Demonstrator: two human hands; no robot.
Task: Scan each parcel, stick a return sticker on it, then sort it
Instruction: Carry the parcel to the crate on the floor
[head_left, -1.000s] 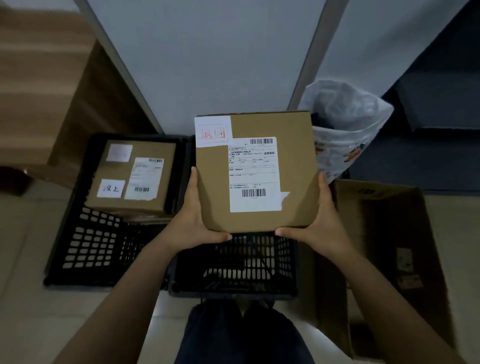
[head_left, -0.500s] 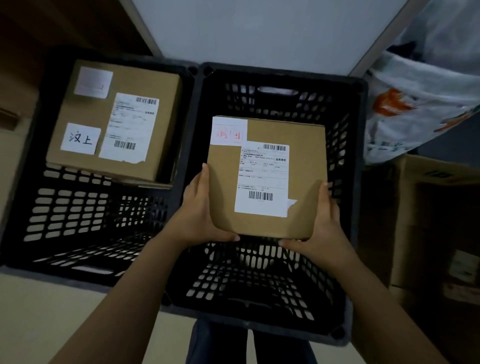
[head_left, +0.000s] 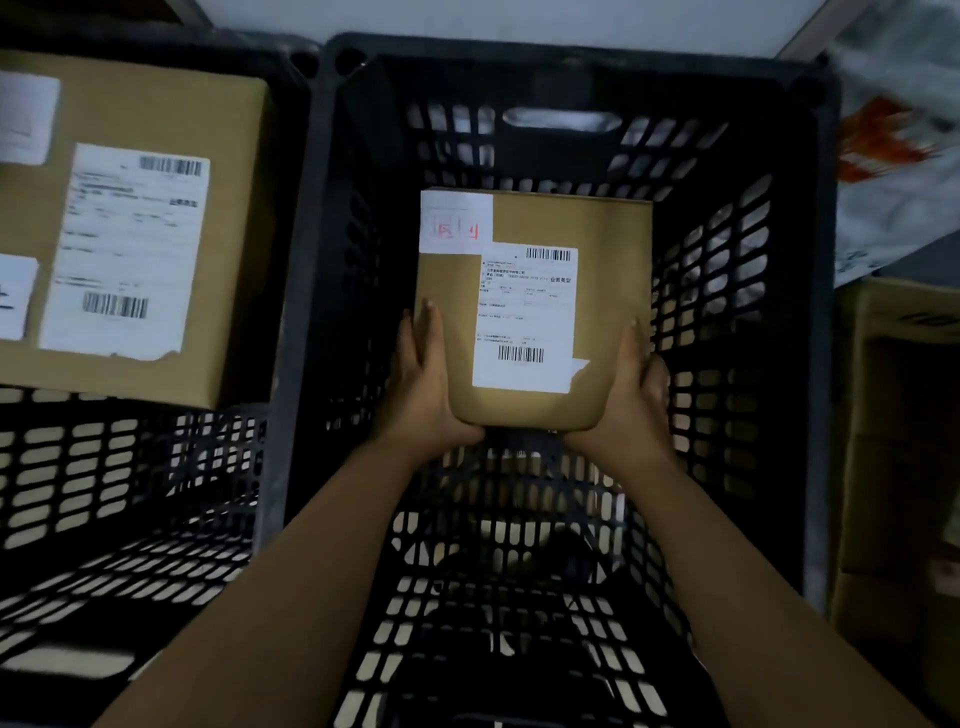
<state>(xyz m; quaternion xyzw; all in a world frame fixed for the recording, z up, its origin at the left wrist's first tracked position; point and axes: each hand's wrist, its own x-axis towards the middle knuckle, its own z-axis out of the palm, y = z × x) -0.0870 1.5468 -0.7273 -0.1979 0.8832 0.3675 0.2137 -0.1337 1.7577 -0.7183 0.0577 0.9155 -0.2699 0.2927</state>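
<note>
Both hands grip one brown cardboard parcel (head_left: 613, 312) by its near corners: the left hand (head_left: 421, 384) lies along the left side and the right hand (head_left: 631, 400) along the right side, thumbs curled under the near edge. They hold the parcel inside the black slotted crate (head_left: 571, 49), between its walls. Whether it touches the crate's floor cannot be told.

On the parcel's far left corner sits a white return sticker (head_left: 456, 222) with red handwriting, too blurred to read. Just beside it, a white shipping label (head_left: 527, 317) carries a barcode at the top and another near the bottom; its small print is illegible, and its lower right corner is torn.

Left of the crate, touching it, stands a second black crate (head_left: 130, 493) holding a larger cardboard box (head_left: 234, 234). That box bears its own barcoded label (head_left: 124, 249) and two small white stickers cut off by the frame edge.

Right of the crate, a pale printed bag (head_left: 893, 156) with orange marks is blurred, and a dim open cardboard carton (head_left: 893, 415) stands near it, partly out of view.
</note>
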